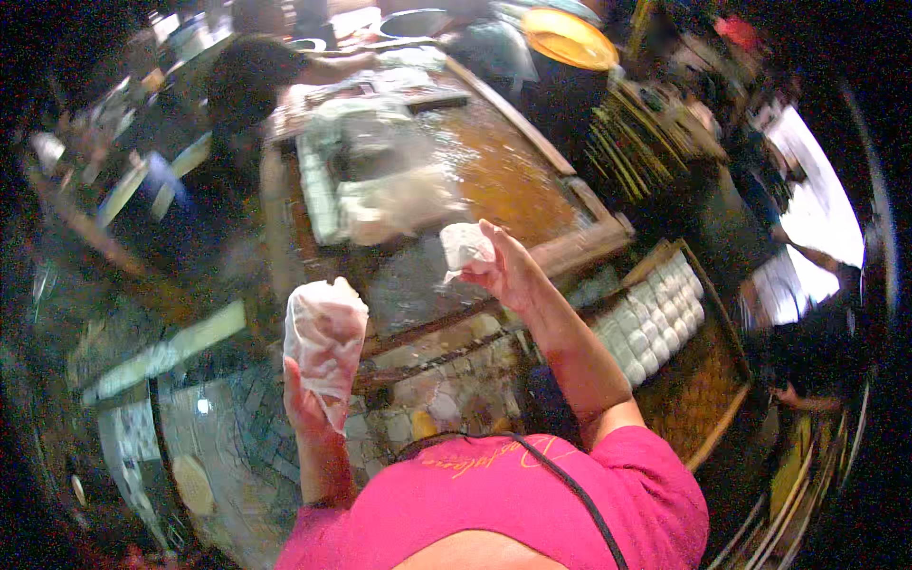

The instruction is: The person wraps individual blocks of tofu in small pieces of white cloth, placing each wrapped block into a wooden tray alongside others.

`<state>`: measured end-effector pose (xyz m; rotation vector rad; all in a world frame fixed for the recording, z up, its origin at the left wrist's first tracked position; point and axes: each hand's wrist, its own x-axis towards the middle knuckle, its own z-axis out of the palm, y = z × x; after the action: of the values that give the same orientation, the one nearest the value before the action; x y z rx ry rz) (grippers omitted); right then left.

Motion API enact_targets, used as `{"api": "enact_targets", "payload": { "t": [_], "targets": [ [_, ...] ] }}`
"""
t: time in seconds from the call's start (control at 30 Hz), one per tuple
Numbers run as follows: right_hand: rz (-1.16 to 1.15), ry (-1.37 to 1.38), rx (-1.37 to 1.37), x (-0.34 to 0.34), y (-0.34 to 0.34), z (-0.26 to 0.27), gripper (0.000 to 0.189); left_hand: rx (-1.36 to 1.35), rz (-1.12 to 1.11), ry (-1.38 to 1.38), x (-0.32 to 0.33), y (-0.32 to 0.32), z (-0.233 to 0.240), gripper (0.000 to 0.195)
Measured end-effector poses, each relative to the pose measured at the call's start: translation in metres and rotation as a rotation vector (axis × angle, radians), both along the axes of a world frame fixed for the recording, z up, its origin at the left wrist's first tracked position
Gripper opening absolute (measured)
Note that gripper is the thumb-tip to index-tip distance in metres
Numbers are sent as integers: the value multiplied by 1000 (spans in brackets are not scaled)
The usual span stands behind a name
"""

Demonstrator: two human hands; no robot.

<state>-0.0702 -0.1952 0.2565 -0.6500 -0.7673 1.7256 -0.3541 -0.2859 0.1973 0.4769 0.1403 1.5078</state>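
Observation:
A thin, wet white cloth (326, 324) lies spread over my left hand (305, 402), its lower corner hanging towards the wrist. The palm and fingers show faintly through the fabric. My right hand (507, 271) grips a small white bundle (467, 246) that looks wrapped in cloth, with a loose corner dangling below; what is inside cannot be seen. Both hands are raised above the near end of a wet wooden worktable (570, 249). On that table, beyond my hands, lies a pale, blurred slab or folded cloth (399, 203).
Right of my forearm, a woven tray (702, 385) holds rows of small white bundles (655, 324). A wooden rim (513, 117) borders the worktable. A person (256, 85) reaches over its far left side. A yellow basin (568, 37) and bundled sticks (627, 153) stand far right.

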Motion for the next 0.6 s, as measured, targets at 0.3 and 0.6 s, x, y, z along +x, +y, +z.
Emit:
{"api": "enact_targets", "payload": {
  "t": [0.3, 0.6],
  "targets": [
    [-742, -462, 328, 23, -281, 102, 68, -38, -570, 87, 30, -125, 137, 63],
    [-1261, -753, 173, -129, -251, 255, 34, -159, -1065, 192, -23, -105, 298, 63]
  ]
}}
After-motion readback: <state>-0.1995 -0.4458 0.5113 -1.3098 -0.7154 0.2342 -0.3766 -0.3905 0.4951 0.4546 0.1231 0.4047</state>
